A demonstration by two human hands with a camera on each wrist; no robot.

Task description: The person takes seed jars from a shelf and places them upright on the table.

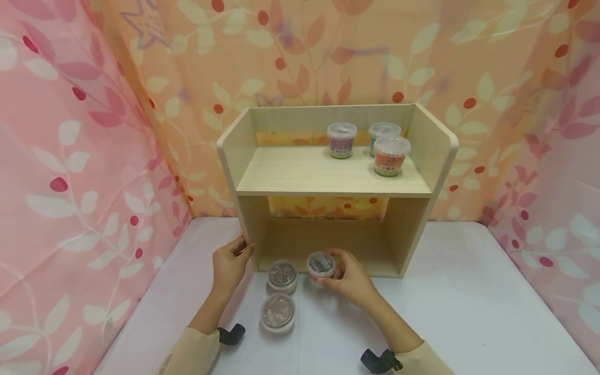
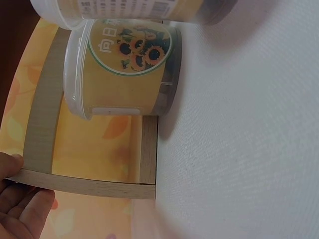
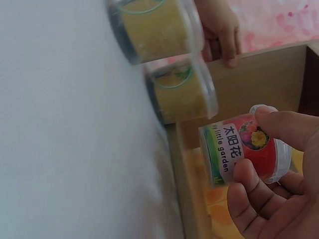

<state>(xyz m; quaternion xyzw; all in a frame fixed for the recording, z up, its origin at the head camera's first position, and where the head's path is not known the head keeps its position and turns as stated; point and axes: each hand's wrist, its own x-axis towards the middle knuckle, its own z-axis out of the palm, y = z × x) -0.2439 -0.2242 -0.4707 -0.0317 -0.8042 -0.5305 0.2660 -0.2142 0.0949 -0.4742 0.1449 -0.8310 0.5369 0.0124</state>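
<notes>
1. Shelf (image 1: 290,174) has its left side panel (image 1: 256,226) gripped by the left hand (image 1: 229,264).
2. Right hand (image 1: 350,278) holds a red-labelled tub (image 1: 321,264) at the shelf's lower opening.
3. Two yellow-labelled tubs (image 1: 278,312) stand before the shelf's left half.

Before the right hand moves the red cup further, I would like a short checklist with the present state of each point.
1. Right hand grips the red "little garden" cup: ok, thumb and fingers are round it.
2. The clear lid is on that cup: ok; whether it is pressed tight, cannot tell.
3. Left hand holds the wooden shelf: ok, it pinches the left side edge.
4. Yellow-labelled cups stand upright on the table: ok, both do.
5. Orange-labelled cup stands apart from the teal-labelled cup: cannot tell, they overlap in the head view.
</notes>
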